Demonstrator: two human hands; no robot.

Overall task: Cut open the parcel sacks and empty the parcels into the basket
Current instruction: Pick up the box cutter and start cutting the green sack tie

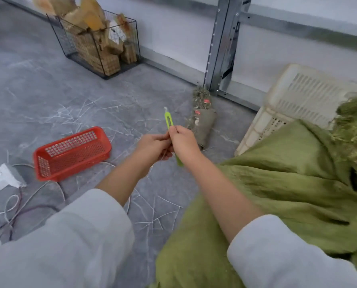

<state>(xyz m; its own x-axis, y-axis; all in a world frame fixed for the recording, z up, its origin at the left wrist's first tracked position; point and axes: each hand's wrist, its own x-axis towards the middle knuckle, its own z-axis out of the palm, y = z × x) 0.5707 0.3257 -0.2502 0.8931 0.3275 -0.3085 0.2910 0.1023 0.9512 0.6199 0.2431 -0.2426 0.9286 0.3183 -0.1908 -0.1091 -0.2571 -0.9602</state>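
Both my hands meet in mid-frame over the grey floor, holding a lime-green utility knife point(168, 119) with its blade tip pointing up and away. My right hand point(182, 142) grips the knife's handle, whose lower end sticks out below the wrist. My left hand point(152, 147) pinches the knife body beside it. A large green woven parcel sack point(277, 194) lies at the right under my right arm, its frayed top at the right edge. A black wire basket point(98, 44) filled with brown parcels stands at the far left by the wall.
An empty red plastic basket point(71, 153) sits on the floor left of my hands. A rolled grey-green sack point(202, 119) lies beyond them. A cream plastic crate point(294, 100) leans at the right. A metal rack post point(223, 44) stands by the wall. White cables and a plug point(3, 179) lie at the lower left.
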